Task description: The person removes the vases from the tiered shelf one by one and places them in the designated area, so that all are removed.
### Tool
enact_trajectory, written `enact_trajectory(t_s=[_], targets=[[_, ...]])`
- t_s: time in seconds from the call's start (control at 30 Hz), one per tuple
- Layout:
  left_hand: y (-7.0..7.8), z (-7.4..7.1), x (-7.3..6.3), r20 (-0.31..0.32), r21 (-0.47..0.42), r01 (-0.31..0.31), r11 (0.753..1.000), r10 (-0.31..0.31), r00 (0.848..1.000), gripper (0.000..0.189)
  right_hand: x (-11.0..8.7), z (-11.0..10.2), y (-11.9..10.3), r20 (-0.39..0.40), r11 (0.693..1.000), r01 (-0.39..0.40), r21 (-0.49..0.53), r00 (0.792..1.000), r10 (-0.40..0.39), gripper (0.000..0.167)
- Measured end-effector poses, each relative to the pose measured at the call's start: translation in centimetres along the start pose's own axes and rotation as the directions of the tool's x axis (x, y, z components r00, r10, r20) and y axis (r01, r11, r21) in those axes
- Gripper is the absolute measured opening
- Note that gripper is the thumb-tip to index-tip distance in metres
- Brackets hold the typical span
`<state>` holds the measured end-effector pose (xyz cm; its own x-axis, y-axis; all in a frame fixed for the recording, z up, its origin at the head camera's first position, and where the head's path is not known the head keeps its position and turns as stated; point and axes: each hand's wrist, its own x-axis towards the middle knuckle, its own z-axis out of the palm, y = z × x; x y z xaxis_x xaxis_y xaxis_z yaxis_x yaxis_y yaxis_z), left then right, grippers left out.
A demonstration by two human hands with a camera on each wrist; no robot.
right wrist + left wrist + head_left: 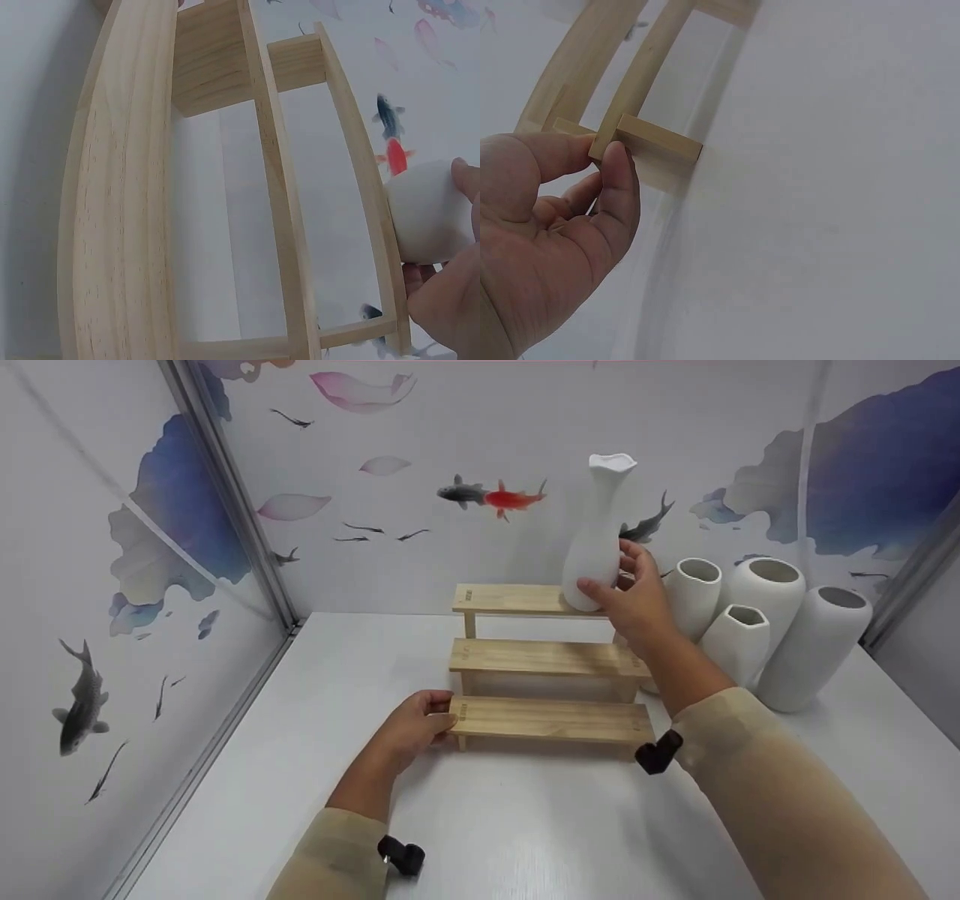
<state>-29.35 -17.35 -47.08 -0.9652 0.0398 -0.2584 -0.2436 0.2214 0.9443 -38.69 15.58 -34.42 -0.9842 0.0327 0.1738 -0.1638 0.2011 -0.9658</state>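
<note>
A three-tier wooden stand is on the white table. My left hand pinches the left end of its lowest board between thumb and fingers; the left wrist view shows the fingertips on the board's end, beside a leg. My right hand grips the lower body of a tall white vase with a wavy rim and narrow neck. The vase is upright, its base at the right part of the top board. In the right wrist view its rounded lower part lies against that board's edge.
Several white vases stand grouped right of the stand, among them a tall leaning-looking one and a short one with an angular mouth. A wall painted with fish rises close behind the stand; another panel borders the left.
</note>
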Motion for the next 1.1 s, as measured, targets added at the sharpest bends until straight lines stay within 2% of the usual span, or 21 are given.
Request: enact_trajectory(t_s=[0.37, 0.5, 0.8, 1.1], targets=[[0.1, 0.0, 0.1, 0.001, 0.007, -0.01, 1.0, 0.01, 1.0, 0.047, -2.5, -0.8, 0.2, -0.021, 0.999, 0.024, 0.049, 1.0, -0.023, 0.095], [0.0, -0.1, 0.0, 0.001, -0.001, -0.007, 1.0, 0.007, 1.0, 0.047, -3.8, -1.2, 0.5, -0.007, 0.998, 0.036, 0.05, 0.999, -0.036, 0.096], [-0.3, 0.0, 0.2, 0.008, -0.014, -0.022, 1.0, 0.022, 1.0, 0.049, -7.0, -2.2, 2.6, 0.034, 1.0, 0.024, -0.009, 0.999, -0.024, 0.098], [-0.3, 0.0, 0.2, 0.004, -0.01, -0.016, 1.0, 0.016, 1.0, 0.047, -10.1, -3.4, 4.3, 0.046, 1.0, 0.004, 0.019, 0.999, -0.005, 0.094]])
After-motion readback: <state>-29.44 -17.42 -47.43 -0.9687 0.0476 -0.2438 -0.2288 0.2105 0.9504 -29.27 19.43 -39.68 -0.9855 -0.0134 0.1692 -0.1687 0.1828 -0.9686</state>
